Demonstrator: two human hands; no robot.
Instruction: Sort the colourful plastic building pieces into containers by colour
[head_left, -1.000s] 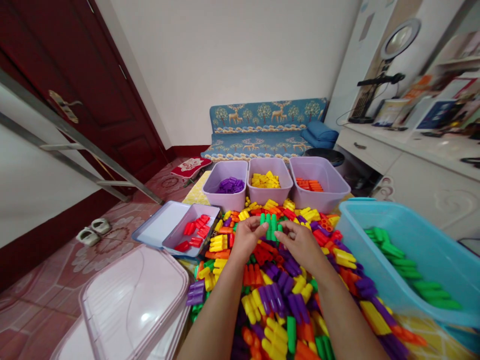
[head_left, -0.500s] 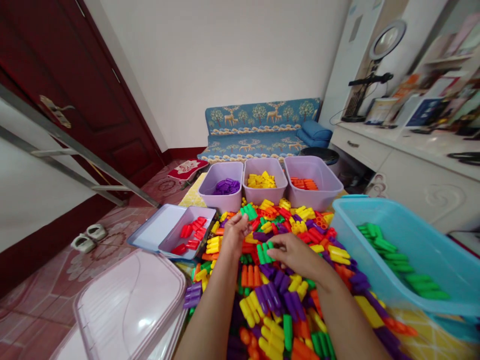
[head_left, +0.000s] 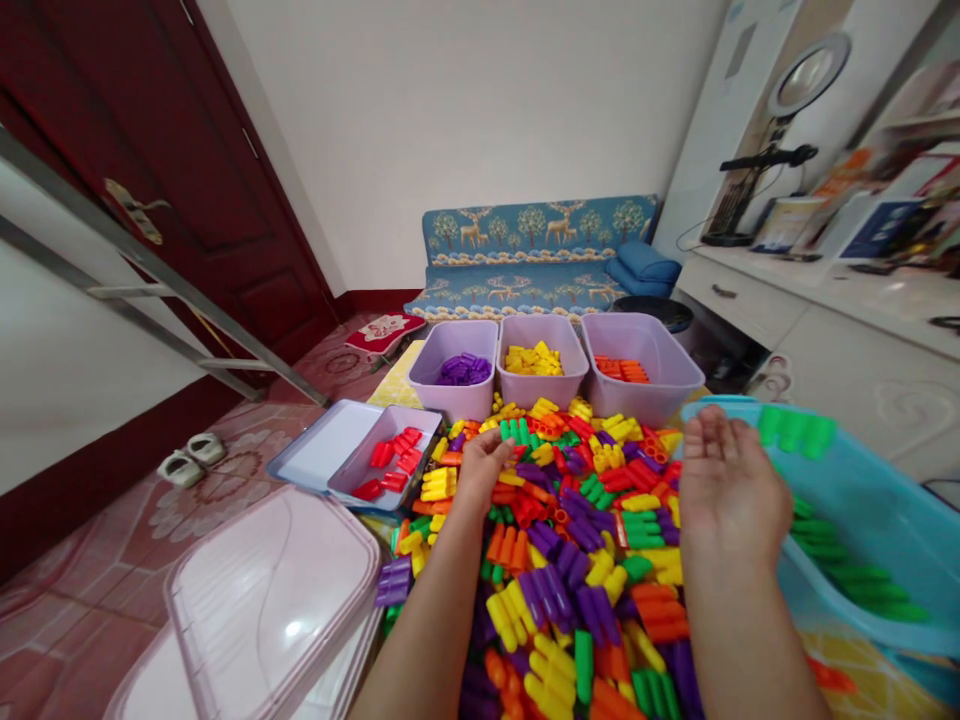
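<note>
A big heap of coloured plastic blocks [head_left: 570, 560] covers the surface in front of me. My left hand [head_left: 481, 470] rests on the heap near a green block [head_left: 516, 431] at its fingertips; whether it grips it is unclear. My right hand [head_left: 729, 490] hovers open, palm up, at the rim of the blue tub [head_left: 885, 520]. A blurred green block [head_left: 795, 430] is in the air just beyond its fingers, over the tub, which holds green blocks [head_left: 862, 585].
Three lilac bins stand behind the heap: purple blocks [head_left: 463, 370], yellow [head_left: 534, 359], orange [head_left: 622, 369]. A tray with red blocks [head_left: 390, 462] lies left. A pink lid [head_left: 262, 600] is at front left. A sofa [head_left: 525, 260], a door and white cabinets surround.
My right hand has swung from the middle of the heap to the blue tub and opened; a green block now flies from it. My left hand stayed on the heap.
</note>
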